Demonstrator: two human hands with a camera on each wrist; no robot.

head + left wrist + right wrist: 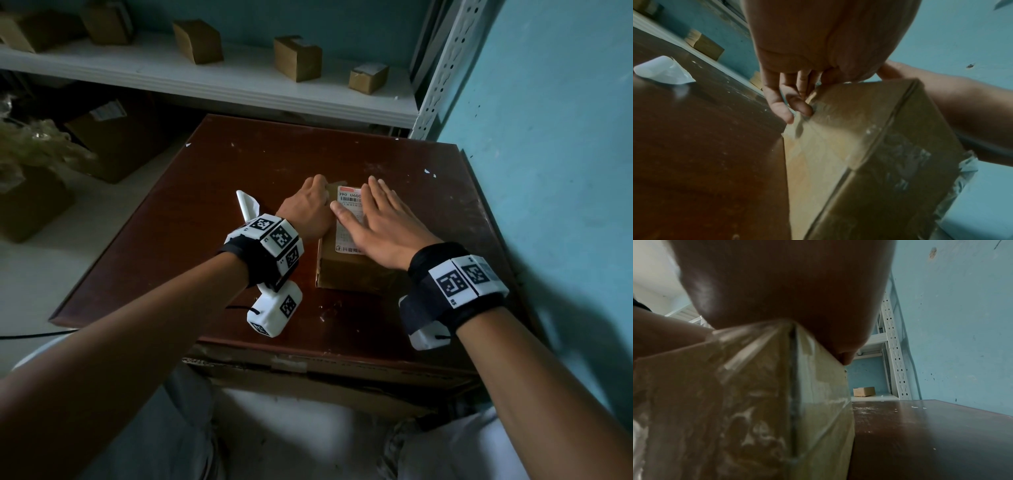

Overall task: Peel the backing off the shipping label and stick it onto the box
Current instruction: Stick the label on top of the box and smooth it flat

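A brown cardboard box [346, 270] sits in the middle of the dark red table [239, 164]. A white shipping label [349, 205] lies on its top. My right hand [375, 216] lies flat on the label, fingers straight; in the right wrist view only its palm [787, 288] shows above the taped box [735, 402]. My left hand [310, 209] holds the box's left edge, its fingers [781, 104] reaching down the side of the box [838, 154]. The peeled white backing [247, 205] [663, 71] lies curled on the table, left of that hand.
Behind the table a white shelf [205, 78] carries several small cartons. A perforated rack upright [445, 68] and a blue wall [548, 137] close off the right side. Larger cartons [113, 137] stand on the floor to the left.
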